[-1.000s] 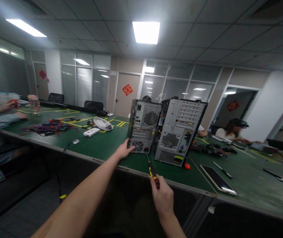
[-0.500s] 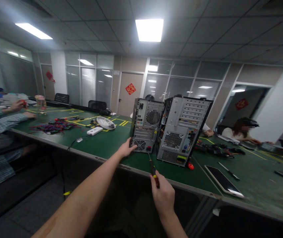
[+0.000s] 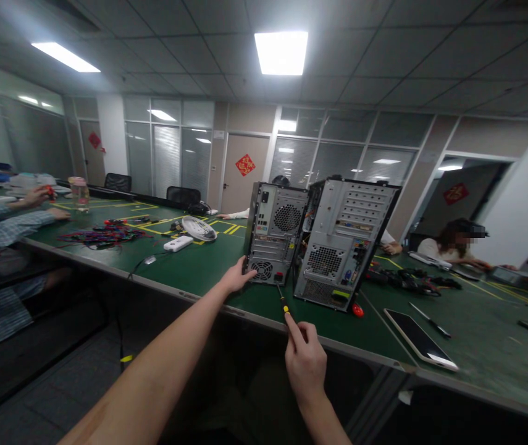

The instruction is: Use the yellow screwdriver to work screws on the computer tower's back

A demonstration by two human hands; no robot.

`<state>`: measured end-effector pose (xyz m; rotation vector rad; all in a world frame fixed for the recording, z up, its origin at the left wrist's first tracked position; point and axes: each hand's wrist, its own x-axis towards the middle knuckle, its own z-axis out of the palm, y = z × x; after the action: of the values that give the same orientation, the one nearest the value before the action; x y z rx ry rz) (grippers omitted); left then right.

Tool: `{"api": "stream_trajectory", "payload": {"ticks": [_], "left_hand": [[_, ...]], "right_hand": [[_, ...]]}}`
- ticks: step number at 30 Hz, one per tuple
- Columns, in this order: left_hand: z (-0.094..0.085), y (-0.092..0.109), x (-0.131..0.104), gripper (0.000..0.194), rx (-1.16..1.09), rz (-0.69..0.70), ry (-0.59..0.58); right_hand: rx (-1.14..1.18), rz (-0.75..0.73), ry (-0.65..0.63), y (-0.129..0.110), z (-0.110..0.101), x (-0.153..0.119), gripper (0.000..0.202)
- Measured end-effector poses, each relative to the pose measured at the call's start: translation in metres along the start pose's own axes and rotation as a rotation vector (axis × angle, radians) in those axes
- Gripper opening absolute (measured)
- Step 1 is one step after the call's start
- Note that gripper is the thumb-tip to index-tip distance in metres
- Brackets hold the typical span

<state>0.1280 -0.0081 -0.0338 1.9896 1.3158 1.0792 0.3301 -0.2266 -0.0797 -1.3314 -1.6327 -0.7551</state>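
Note:
Two computer cases stand upright on the green table, their back panels toward me. Against the lower left edge of the smaller case [image 3: 275,238] rests my left hand [image 3: 236,276], its thumb on the back panel near the lower fan grille and its fingers around the side. My right hand [image 3: 306,358] is closed on a screwdriver [image 3: 285,306] with a black and yellow handle. The shaft points up to the bottom edge of the smaller case, near its red switch. Just right of it stands the larger case [image 3: 338,247].
A phone [image 3: 419,339], a pen-like tool [image 3: 429,319] and black cables [image 3: 412,281] lie right. Leftward are a white power strip [image 3: 178,243], a round white grille [image 3: 199,228], coloured wires [image 3: 106,235] and a bottle [image 3: 79,194]. Other people sit at both sides.
My right hand's grip on the screwdriver has shifted lower, with more of the handle now showing and the index finger extended along it. Another person's arm now shows behind the smaller case.

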Motion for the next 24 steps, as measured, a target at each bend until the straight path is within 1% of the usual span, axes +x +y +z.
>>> {"api": "stream_trajectory", "payload": {"ticks": [4,9,12,15,18,24], "left_hand": [[-0.0007,0.0023,-0.0012,0.086,0.000,0.009,0.000],[-0.0002,0.0021,-0.0006,0.085,-0.011,-0.004,0.004],[0.0004,0.0009,0.0000,0.086,-0.011,0.002,0.005],[0.0004,0.0007,0.0000,0.088,-0.010,0.001,0.004],[0.0000,0.0019,-0.0005,0.089,-0.006,-0.006,-0.001],[-0.0025,0.0067,-0.0033,0.087,0.014,-0.019,-0.011]], "right_hand": [[0.090,0.030,0.025,0.0013,0.0018,-0.0005,0.033],[0.145,0.110,0.021,0.0035,0.0029,-0.0011,0.041],[0.112,0.066,0.021,0.0036,0.0012,0.0004,0.038],[0.030,0.026,0.013,0.0030,-0.0004,0.0012,0.034],[-0.007,0.011,0.000,0.0024,-0.0006,0.0002,0.036],[0.026,-0.008,-0.025,-0.0023,-0.0009,-0.0013,0.042]]}}
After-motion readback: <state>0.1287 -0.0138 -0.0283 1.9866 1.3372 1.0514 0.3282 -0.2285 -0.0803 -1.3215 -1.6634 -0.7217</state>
